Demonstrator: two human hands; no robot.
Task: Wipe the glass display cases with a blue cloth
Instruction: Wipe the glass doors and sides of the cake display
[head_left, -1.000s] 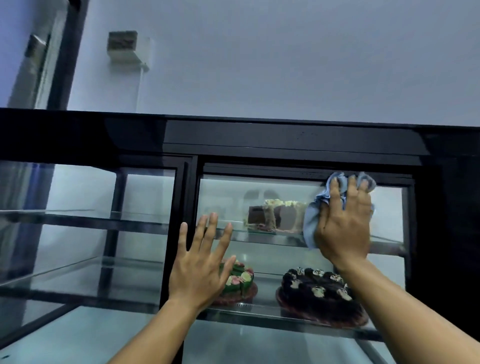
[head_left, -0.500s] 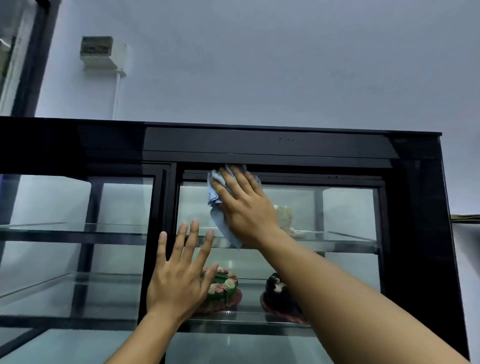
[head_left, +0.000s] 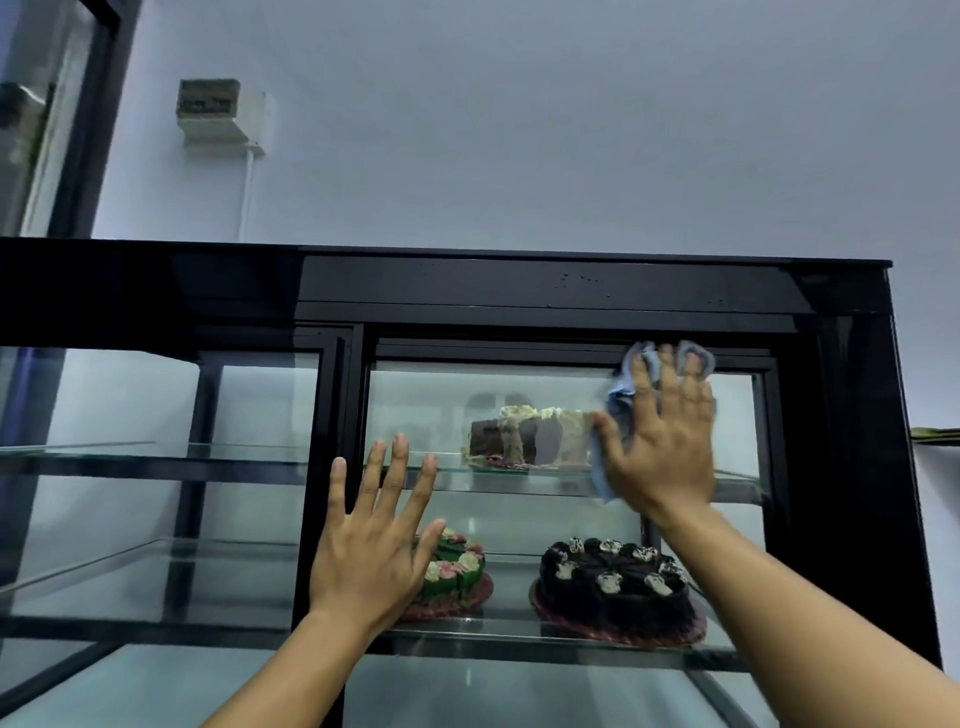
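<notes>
A black-framed glass display case (head_left: 545, 291) fills the lower half of the view. My right hand (head_left: 662, 441) presses a blue cloth (head_left: 623, 395) flat against the upper right corner of the right glass door (head_left: 467, 405); the cloth shows above my fingertips and beside my thumb. My left hand (head_left: 374, 540) lies flat, fingers spread, on the lower left of the same door next to the black centre post (head_left: 332, 467). It holds nothing.
Inside on glass shelves stand a cut chocolate cake (head_left: 524, 436), a green flower cake (head_left: 452, 571) and a round dark chocolate cake (head_left: 613, 587). The left section (head_left: 156, 467) shows bare glass shelves. A white wall box (head_left: 223, 111) hangs above.
My right hand has swept the cloth from the top left of the right door across to its top right. The left hand has stayed flat on the glass.
</notes>
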